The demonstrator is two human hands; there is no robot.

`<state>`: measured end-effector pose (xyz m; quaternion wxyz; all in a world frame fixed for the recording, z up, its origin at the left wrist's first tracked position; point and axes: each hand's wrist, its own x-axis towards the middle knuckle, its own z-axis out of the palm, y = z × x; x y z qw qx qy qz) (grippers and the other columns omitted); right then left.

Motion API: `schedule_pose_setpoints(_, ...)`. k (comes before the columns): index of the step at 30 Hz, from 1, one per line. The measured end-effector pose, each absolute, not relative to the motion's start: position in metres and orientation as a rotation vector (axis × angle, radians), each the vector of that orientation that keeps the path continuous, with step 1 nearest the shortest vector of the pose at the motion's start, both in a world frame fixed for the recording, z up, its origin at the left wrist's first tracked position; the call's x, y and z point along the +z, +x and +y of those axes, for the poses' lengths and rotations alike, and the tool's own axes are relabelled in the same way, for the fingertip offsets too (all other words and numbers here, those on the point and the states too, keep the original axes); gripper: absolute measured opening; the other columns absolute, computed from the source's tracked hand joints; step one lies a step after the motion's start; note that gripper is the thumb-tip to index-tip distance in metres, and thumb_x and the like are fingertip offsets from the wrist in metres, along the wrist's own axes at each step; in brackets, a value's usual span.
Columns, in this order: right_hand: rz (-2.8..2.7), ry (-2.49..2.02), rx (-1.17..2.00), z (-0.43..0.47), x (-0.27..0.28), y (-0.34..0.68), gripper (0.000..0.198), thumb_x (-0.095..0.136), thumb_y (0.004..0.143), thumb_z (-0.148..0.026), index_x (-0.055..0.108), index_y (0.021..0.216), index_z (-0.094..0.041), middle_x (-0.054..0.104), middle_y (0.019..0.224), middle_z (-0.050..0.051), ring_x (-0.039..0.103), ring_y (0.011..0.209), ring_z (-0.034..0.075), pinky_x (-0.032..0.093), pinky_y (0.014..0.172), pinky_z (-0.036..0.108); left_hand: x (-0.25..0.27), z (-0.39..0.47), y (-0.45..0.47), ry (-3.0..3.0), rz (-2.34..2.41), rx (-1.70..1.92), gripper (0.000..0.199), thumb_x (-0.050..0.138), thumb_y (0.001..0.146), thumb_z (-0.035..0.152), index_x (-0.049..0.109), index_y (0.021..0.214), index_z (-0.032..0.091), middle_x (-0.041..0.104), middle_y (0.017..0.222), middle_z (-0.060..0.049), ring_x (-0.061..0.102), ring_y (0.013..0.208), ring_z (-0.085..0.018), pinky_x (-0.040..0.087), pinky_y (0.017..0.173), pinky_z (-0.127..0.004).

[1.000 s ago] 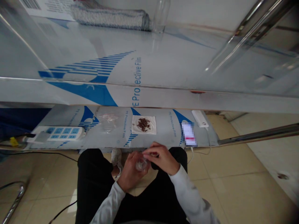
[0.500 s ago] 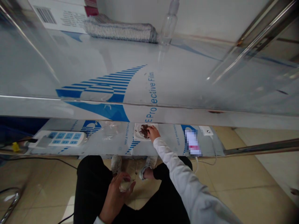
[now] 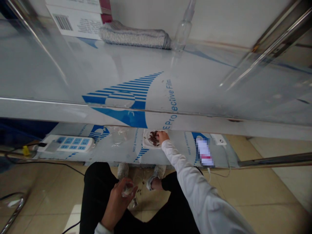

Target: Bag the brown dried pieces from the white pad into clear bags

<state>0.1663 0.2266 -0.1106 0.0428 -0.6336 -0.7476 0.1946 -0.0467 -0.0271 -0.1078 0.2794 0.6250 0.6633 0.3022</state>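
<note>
Over the white square sheet (image 3: 146, 144): right hand (image 3: 162, 136) at small dark-brown pieces (image 3: 153, 139); grip state indeterminable.
Bodyward of the sheet: left hand (image 3: 118, 201) gripping clear round container (image 3: 127, 190).

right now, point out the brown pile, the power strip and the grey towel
brown pile (image 3: 153, 139): head view, around its middle
power strip (image 3: 72, 143): head view, on its socket face
grey towel (image 3: 136, 38): head view, on its front side
</note>
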Motion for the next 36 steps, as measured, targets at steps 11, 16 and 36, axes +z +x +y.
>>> schedule_pose_setpoints(11, -1.958, -1.844, 0.739, 0.226, -0.086, 0.160, 0.019, 0.059, 0.076, -0.010, 0.074, 0.088, -0.017, 0.075, 0.090, 0.010, 0.067, 0.097, 0.024, 0.046, 0.092, 0.033, -0.100, 0.002, -0.032, 1.700, 1.730, 0.879, 0.008, 0.065, 0.073, 0.024, 0.058, 0.078, 0.023, 0.069, 0.071, 0.002, 0.068, 0.065, -0.016, 0.053, 0.063, -0.026)
schedule_pose_setpoints(16, -1.784, -1.708, 0.862, 0.187, -0.054, 0.165, 0.024, 0.057, 0.082, -0.025, 0.070, 0.098, -0.013, 0.075, 0.091, 0.010, 0.070, 0.086, 0.022, 0.054, 0.082, 0.035, -0.087, 0.033, -0.014, 1.679, 1.716, 0.918, 0.011, 0.065, 0.073, 0.024, 0.057, 0.080, 0.021, 0.068, 0.075, 0.000, 0.067, 0.071, -0.018, 0.052, 0.067, -0.030)
schedule_pose_setpoints(36, -2.109, -1.380, 0.648, 0.049, 0.038, 0.174, 0.015, 0.064, 0.084, -0.034, 0.071, 0.085, -0.022, 0.072, 0.078, 0.003, 0.064, 0.067, 0.016, 0.050, 0.067, 0.026, -0.009, 0.042, 0.046, 1.602, 1.429, 1.216, 0.018, 0.057, 0.067, 0.010, 0.057, 0.083, 0.018, 0.065, 0.080, -0.001, 0.062, 0.077, -0.017, 0.046, 0.071, -0.027)
